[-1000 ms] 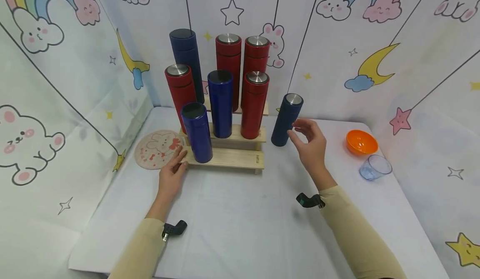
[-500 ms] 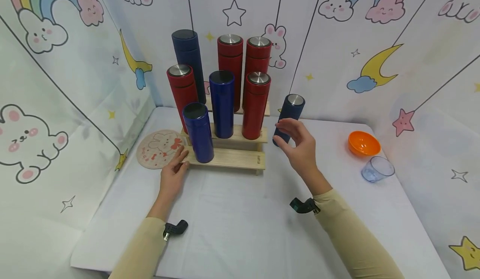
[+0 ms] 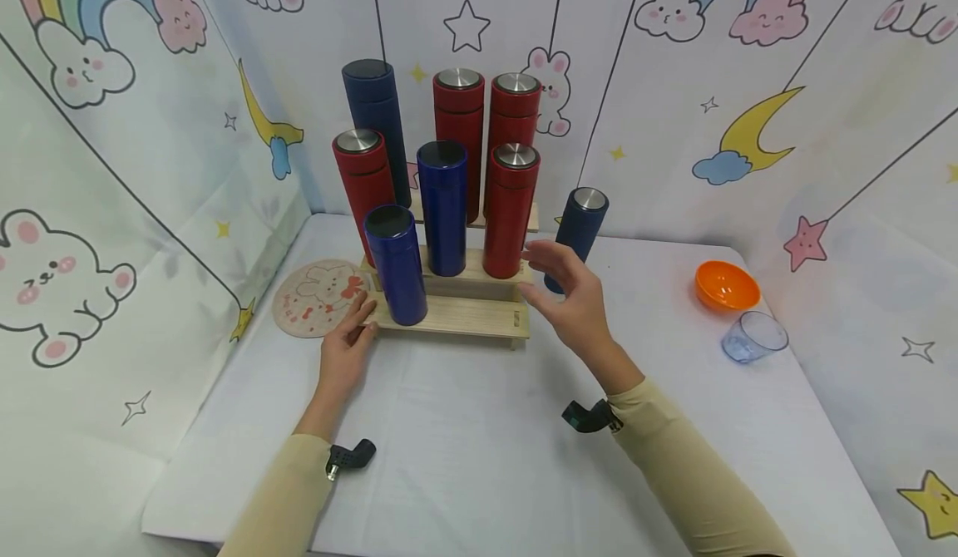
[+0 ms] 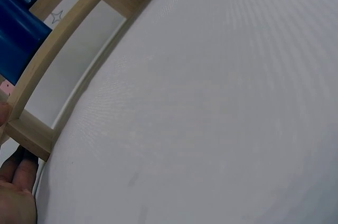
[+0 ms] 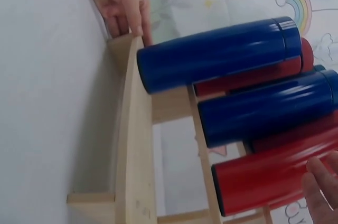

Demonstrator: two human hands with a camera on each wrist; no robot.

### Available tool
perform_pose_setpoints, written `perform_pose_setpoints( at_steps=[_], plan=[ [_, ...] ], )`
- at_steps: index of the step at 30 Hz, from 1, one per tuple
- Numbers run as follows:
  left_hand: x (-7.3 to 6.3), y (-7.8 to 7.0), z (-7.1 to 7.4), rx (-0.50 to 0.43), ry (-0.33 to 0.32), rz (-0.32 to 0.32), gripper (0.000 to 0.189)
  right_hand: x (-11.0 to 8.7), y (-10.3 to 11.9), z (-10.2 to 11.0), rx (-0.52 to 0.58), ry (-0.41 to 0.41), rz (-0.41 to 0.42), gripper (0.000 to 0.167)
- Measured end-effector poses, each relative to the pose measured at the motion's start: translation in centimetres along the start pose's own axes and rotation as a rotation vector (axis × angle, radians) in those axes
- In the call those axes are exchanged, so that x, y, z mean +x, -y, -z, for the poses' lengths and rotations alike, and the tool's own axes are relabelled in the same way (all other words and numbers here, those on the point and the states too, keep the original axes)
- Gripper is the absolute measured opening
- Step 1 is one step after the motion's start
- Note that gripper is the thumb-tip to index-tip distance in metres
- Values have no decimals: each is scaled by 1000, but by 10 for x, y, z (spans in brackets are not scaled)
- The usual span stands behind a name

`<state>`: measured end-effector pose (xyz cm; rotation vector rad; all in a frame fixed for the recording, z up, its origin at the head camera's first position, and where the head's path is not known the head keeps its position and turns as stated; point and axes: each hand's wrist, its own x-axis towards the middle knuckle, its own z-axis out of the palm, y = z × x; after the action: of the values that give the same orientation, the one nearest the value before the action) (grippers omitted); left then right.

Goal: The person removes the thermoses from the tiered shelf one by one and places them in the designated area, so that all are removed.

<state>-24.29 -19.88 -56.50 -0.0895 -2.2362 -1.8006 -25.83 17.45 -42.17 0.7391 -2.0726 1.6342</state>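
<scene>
A stepped wooden rack (image 3: pixel 479 317) holds red and blue thermos bottles upright on its tiers. My left hand (image 3: pixel 344 357) grips the rack's left front end; in the right wrist view its thumb lies by the front board (image 5: pixel 138 145) and its fingers go round the end. My right hand (image 3: pixel 576 308) is held with thumb and fingers spread in a curve, nothing between them. Its fingertips (image 5: pixel 317 174) are close to the red thermos (image 3: pixel 511 216) at the right of the middle tier. Behind this hand a dark blue thermos (image 3: pixel 582 220) stands on the table, partly hidden.
A glossy blue thermos (image 3: pixel 397 270) stands alone on the front tier. Left of the rack lies a round bunny-print mat (image 3: pixel 310 299). An orange bowl (image 3: pixel 726 285) and a clear blue-tinted cup (image 3: pixel 752 338) are at the table's right edge. A printed curtain (image 3: pixel 659 125) backs the table.
My right hand has moved left, away from the dark blue thermos and toward the rack's right end. My left hand has stayed at the rack's left end.
</scene>
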Motion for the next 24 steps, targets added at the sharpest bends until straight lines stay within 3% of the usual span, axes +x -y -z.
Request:
perform_pose_setpoints(
  at_steps=[13, 24],
  plan=[
    [0, 3, -2, -14, 5, -12, 42, 3, 4, -26, 46, 72, 17, 60],
    [-1, 3, 0, 14, -13, -21, 41, 9, 4, -52, 74, 142, -28, 63]
  ],
)
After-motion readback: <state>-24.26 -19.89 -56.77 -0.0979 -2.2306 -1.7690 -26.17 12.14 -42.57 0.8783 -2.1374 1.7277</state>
